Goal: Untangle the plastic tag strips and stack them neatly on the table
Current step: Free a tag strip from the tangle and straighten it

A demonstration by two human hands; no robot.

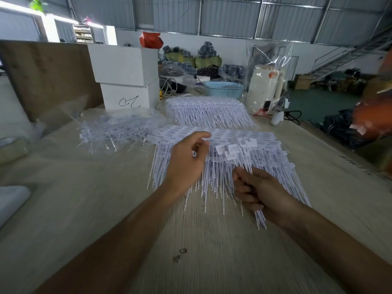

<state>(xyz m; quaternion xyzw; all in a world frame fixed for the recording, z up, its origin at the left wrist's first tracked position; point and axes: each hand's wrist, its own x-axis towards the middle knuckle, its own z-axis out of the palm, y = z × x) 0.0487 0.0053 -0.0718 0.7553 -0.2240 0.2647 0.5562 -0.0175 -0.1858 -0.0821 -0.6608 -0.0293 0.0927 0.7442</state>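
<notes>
Two neat stacks of tag strips on wooden table [84, 209]: near stack [265, 166] under both hands, far stack [207, 113] behind it. Tangled heap [114, 132] to the left. Left hand [186, 164] resting on near stack, fingers loosely curled. Right hand [261, 192] clenched around loose strip bundle [241, 160].

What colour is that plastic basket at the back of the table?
Light blue, with a perforated lattice wall: the basket, seen in the head view.
</notes>
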